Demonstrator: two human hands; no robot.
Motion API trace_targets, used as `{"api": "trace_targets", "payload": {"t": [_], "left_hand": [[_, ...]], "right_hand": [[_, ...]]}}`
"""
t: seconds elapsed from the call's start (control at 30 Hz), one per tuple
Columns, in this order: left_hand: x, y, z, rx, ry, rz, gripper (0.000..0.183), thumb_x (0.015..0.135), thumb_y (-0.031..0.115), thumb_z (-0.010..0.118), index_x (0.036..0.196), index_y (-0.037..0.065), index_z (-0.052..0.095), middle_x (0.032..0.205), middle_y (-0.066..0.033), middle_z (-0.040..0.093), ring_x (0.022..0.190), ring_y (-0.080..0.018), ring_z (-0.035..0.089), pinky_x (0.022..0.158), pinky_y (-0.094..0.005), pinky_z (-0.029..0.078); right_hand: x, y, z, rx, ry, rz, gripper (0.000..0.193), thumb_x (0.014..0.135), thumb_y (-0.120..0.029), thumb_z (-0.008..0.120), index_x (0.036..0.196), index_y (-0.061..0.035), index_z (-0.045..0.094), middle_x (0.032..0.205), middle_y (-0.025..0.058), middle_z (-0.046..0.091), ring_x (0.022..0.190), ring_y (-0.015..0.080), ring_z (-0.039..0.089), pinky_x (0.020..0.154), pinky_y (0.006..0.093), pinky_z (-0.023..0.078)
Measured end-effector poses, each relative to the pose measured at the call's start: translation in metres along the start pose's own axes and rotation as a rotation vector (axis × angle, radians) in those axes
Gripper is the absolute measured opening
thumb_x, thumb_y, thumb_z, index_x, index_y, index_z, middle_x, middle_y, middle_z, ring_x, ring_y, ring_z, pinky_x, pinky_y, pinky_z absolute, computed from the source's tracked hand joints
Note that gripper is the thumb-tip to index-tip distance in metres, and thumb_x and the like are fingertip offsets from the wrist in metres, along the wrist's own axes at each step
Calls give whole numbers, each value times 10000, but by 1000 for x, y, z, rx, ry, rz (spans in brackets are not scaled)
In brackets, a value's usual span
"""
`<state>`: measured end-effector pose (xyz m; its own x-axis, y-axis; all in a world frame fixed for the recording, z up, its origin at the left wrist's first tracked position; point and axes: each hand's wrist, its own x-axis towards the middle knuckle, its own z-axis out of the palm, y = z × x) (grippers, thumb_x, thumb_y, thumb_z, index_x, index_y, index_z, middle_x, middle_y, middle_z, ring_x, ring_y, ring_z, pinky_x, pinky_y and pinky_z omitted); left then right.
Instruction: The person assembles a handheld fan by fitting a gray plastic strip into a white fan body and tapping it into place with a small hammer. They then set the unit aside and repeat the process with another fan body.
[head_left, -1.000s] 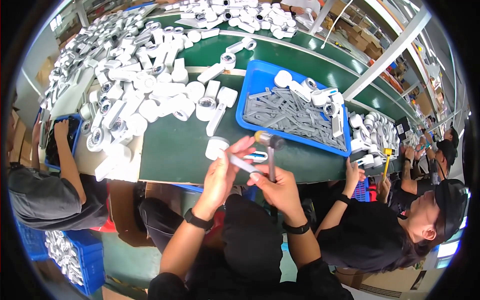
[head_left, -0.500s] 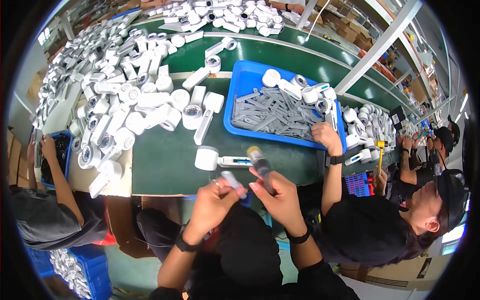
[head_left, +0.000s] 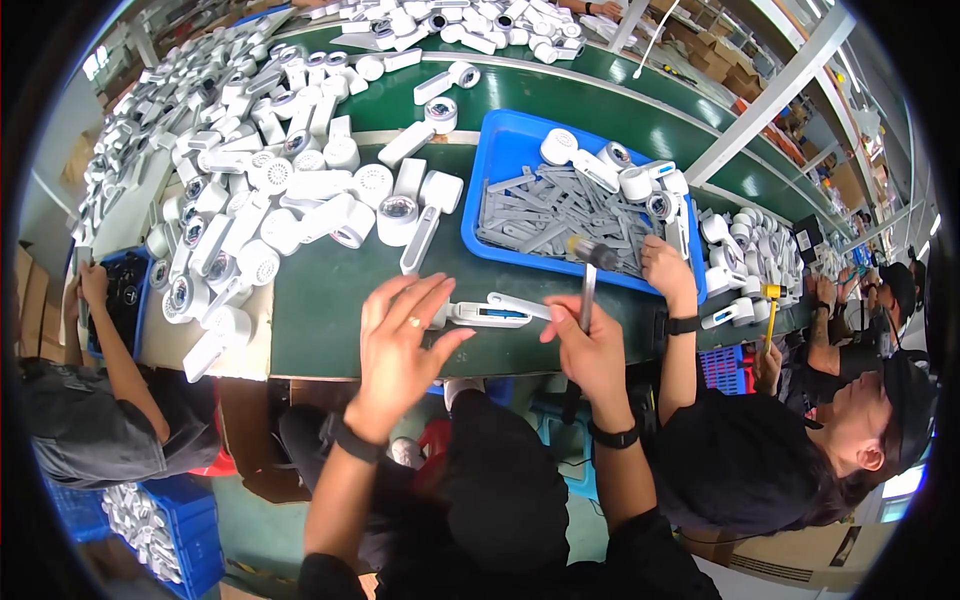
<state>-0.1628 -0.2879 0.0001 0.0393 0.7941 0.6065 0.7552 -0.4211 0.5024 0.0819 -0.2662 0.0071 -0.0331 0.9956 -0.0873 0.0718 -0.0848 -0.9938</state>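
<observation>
My left hand [head_left: 398, 325] is open, fingers stretched out, in front of the round head of a white handheld fan [head_left: 490, 316]. This fan lies on the green bench, its hollow handle pointing right with something blue inside. My right hand [head_left: 590, 355] is closed on a small hammer [head_left: 588, 290], its head up and a yellowish face to the left. Between that hand's thumb and fingers is also a light grey cover strip [head_left: 518, 304], extending left above the fan's handle. Whether strip and handle touch, I cannot tell.
A blue tray [head_left: 468, 225] of grey strips and several fans stands ahead right; a co-worker's hand [head_left: 668, 270] is at its near edge. White fans [head_left: 300, 200] are piled at left. Another co-worker's yellow hammer [head_left: 772, 305] is at right. A metal post [head_left: 770, 95] rises beyond the tray.
The cover strip has passed from my left hand to my right. My left hand has opened and moved up and left to the fan; my right has moved right with the hammer.
</observation>
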Motion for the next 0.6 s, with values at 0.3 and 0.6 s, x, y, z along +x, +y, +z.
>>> {"api": "trace_targets", "payload": {"t": [0.3, 0.6], "left_hand": [[3, -43, 29, -139, -195, 109, 470, 745, 193, 853, 1159, 38, 693, 1226, -95, 677, 1188, -328, 612, 1027, -461, 499], [13, -48, 32, 15, -140, 364, 329, 773, 196, 844, 1039, 31, 745, 1154, -87, 723, 1197, -307, 643, 1069, -499, 504]], "right_hand": [[24, 11, 15, -260, -195, 62, 185, 988, -113, 659, 1127, -54, 765, 719, -29, 677, 610, 23, 522, 542, 237, 374], [34, -2, 11, -310, -223, 115, 203, 952, -82, 636, 1094, -46, 777, 700, -23, 657, 644, 32, 540, 573, 244, 406]]}}
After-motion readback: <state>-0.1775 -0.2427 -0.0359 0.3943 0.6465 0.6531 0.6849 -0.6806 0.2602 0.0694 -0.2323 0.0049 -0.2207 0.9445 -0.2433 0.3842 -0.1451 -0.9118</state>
